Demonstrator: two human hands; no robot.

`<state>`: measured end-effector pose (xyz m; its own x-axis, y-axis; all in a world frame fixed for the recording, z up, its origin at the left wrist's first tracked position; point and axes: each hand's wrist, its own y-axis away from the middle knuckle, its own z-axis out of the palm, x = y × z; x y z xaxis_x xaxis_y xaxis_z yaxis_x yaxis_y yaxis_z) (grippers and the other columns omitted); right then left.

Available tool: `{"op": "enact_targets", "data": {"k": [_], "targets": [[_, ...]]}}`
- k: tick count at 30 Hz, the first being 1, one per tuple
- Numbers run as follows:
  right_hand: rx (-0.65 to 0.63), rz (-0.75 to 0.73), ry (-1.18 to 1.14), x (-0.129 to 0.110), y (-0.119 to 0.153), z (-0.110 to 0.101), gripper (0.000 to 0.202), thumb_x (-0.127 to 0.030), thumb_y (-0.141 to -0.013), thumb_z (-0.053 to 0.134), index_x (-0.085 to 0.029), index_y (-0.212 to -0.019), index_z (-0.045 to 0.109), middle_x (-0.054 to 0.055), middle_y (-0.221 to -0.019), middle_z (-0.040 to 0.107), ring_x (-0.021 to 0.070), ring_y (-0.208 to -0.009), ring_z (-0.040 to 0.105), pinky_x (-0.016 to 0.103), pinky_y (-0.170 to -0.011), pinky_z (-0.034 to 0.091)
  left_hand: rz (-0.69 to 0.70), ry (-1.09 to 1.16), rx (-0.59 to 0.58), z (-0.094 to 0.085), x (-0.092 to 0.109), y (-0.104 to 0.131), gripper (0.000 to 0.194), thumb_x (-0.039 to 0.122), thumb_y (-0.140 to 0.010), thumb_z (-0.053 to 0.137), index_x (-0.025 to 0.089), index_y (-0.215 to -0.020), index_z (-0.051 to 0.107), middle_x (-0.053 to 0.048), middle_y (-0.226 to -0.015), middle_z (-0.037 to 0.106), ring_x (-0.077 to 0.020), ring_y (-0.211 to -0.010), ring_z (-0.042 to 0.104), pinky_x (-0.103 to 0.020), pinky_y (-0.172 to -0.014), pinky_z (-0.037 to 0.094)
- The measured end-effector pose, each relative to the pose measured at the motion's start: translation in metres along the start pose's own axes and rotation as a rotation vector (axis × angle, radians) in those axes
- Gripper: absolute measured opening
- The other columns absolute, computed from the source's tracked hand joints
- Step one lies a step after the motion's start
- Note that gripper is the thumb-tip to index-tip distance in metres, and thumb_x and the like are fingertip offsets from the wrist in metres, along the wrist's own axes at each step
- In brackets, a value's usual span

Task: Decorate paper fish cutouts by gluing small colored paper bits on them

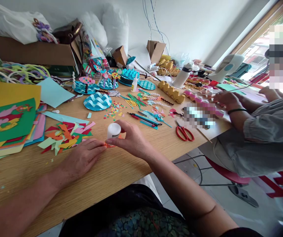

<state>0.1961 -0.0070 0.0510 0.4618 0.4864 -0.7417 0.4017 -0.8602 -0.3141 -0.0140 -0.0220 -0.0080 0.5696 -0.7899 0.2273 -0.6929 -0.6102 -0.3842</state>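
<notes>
In my right hand (pixel 131 140) is a short white cylinder that looks like a glue stick (pixel 114 130), held upright between thumb and fingers. Its lower end is over a small orange paper piece (pixel 110 145) on the table, mostly covered by my hand. My left hand (pixel 83 154) lies flat on the wood, fingers stretched out together, the fingertips touching the left edge of that orange piece. Just beyond my left hand are paper scraps (pixel 67 135) in several colours. Colored pencils (pixel 145 120) lie past my right hand, and red-handled scissors (pixel 184 133) rest to its right.
Stacked colored paper (pixel 10 121) covers the left side. Blue wavy paper discs (pixel 97 101), a small glue bottle (pixel 134 84) and yellow egg-carton strips (pixel 171 92) stand farther back. A white bottle (pixel 183 75) is behind. Another person's arm (pixel 240 110) reaches in from the right.
</notes>
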Motion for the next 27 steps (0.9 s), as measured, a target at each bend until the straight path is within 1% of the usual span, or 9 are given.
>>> {"op": "enact_targets", "data": {"k": [5,10,13,19,24,27], "targets": [[0.013,-0.031,-0.007,0.003,-0.005,0.004,0.025,-0.037,-0.071,0.064,-0.016,-0.08,0.053,-0.001,-0.076,0.056,0.0091,-0.068,0.048,0.022,-0.061,0.036,0.015,-0.015,-0.003,0.002,-0.001,0.001,0.028,0.021,-0.09,0.038,0.019,-0.108,0.059,-0.006,-0.111,0.062,-0.0212,-0.105,0.053,-0.04,-0.09,0.045],[0.052,-0.026,0.029,0.006,-0.011,0.006,0.03,-0.041,-0.069,0.066,-0.017,-0.081,0.055,-0.001,-0.075,0.054,0.0097,-0.068,0.047,0.022,-0.061,0.036,-0.027,0.005,-0.001,0.003,-0.002,0.003,0.028,0.019,-0.09,0.039,0.02,-0.109,0.059,-0.005,-0.111,0.061,-0.0209,-0.109,0.051,-0.04,-0.093,0.043],[0.041,-0.031,0.027,0.005,-0.013,0.008,0.029,-0.041,-0.07,0.065,-0.017,-0.081,0.055,-0.002,-0.075,0.054,0.0093,-0.068,0.047,0.022,-0.061,0.036,-0.023,0.004,-0.02,0.002,-0.001,0.002,0.029,0.02,-0.09,0.038,0.019,-0.109,0.059,-0.005,-0.111,0.062,-0.0209,-0.109,0.052,-0.04,-0.094,0.043],[0.02,-0.018,0.02,0.004,-0.015,0.01,0.029,-0.04,-0.071,0.064,-0.016,-0.085,0.055,0.0,-0.078,0.056,0.0098,-0.071,0.049,0.022,-0.064,0.037,0.02,-0.02,0.0,0.002,-0.002,0.0,0.029,0.021,-0.089,0.038,0.019,-0.11,0.06,-0.005,-0.109,0.064,-0.0218,-0.106,0.054,-0.04,-0.091,0.046],[0.043,0.011,0.049,0.007,-0.016,0.007,0.031,-0.042,-0.069,0.065,-0.017,-0.083,0.056,0.0,-0.077,0.056,0.0099,-0.069,0.048,0.022,-0.063,0.037,0.022,-0.029,0.017,0.003,-0.004,0.002,0.028,0.02,-0.089,0.039,0.018,-0.108,0.06,-0.006,-0.108,0.064,-0.0217,-0.104,0.055,-0.04,-0.09,0.046],[0.074,0.013,0.054,0.011,-0.015,0.001,0.031,-0.041,-0.068,0.066,-0.017,-0.083,0.055,-0.001,-0.076,0.056,0.0097,-0.069,0.048,0.022,-0.062,0.036,0.02,-0.028,0.015,0.003,-0.003,0.002,0.028,0.02,-0.089,0.04,0.019,-0.109,0.06,-0.005,-0.108,0.064,-0.0211,-0.102,0.055,-0.04,-0.091,0.045]]}}
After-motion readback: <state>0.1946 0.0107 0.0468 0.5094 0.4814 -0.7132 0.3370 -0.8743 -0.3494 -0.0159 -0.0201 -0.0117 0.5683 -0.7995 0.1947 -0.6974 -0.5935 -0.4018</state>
